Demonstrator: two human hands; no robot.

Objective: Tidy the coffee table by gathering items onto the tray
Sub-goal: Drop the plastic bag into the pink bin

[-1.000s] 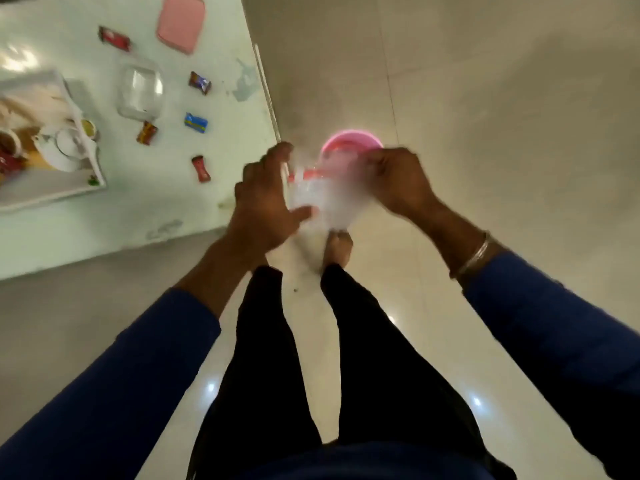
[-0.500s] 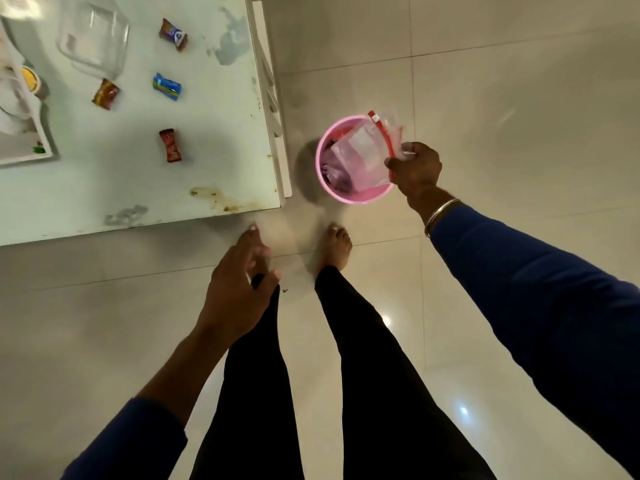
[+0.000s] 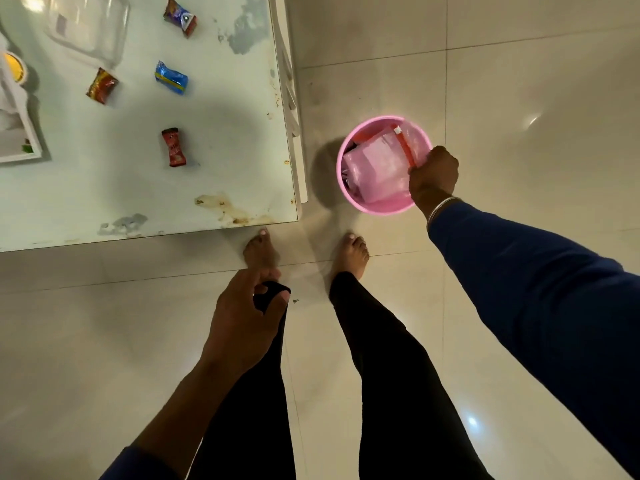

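My right hand (image 3: pixel 433 174) grips a clear plastic zip bag (image 3: pixel 379 164) with a red strip, holding it inside a pink bin (image 3: pixel 381 206) on the floor beside the table. My left hand (image 3: pixel 242 320) hangs loose over my left leg, fingers relaxed, holding nothing. On the pale coffee table (image 3: pixel 138 188) lie several sweets: a red one (image 3: pixel 174 147), a blue one (image 3: pixel 171 77), a red-yellow one (image 3: pixel 101 85) and a dark one (image 3: pixel 180 16). The white tray (image 3: pixel 20 147) shows only its corner at the left edge.
A clear plastic container (image 3: pixel 88 24) sits at the table's top edge, and a yellow-topped item (image 3: pixel 14 67) lies by the tray. My bare feet (image 3: pixel 353 249) stand on the glossy tiled floor near the table's corner (image 3: pixel 294 209).
My hands parted: the right carried the clear bag down into the pink bin, the left dropped to my leg. The view swung so the table sits closer.
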